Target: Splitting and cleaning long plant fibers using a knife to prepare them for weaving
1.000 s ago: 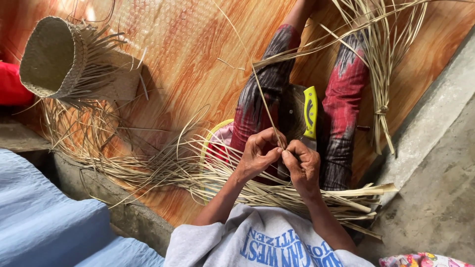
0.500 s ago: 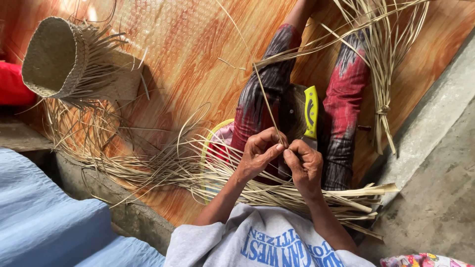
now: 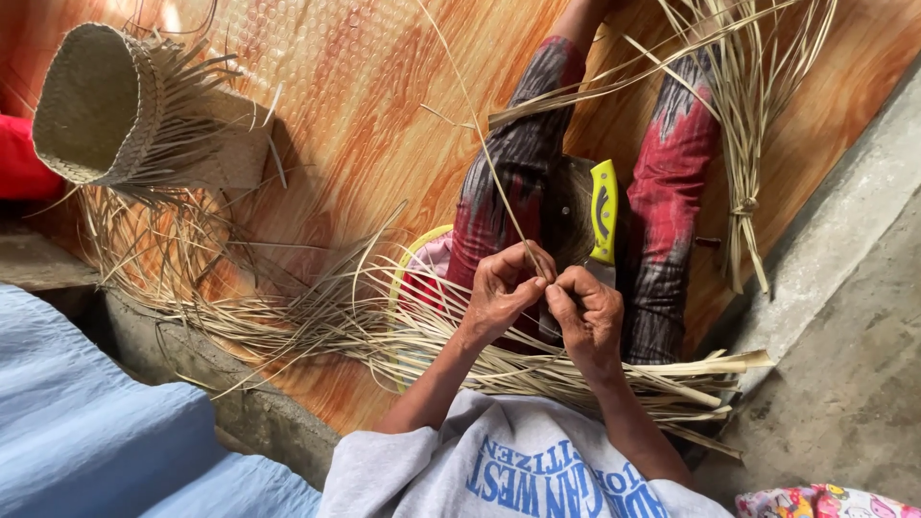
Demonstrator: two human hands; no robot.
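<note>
My left hand (image 3: 501, 288) and my right hand (image 3: 587, 312) meet over my lap, fingertips pinched together on one thin dry straw strip (image 3: 489, 163). The strip runs up and away over my left leg. A flat bundle of pale straw strips (image 3: 614, 379) lies across my lap under both wrists. Between my legs, just beyond my right hand, rests a yellow-handled knife (image 3: 603, 211). My legs in dark red patterned trousers (image 3: 676, 163) stretch out over the orange wood-pattern floor mat (image 3: 365, 105).
A half-woven straw basket (image 3: 96, 105) with loose ends lies at the far left. Loose strands (image 3: 240, 307) spread beside my left leg, over a yellow-rimmed pink object (image 3: 422, 264). A tied straw bundle (image 3: 743, 206) lies right. A concrete ledge (image 3: 844, 317) borders the mat; blue cloth (image 3: 96, 441) lower left.
Both hands stay in place over my lap; the fingers have shifted slightly along the strip. Nothing else has moved.
</note>
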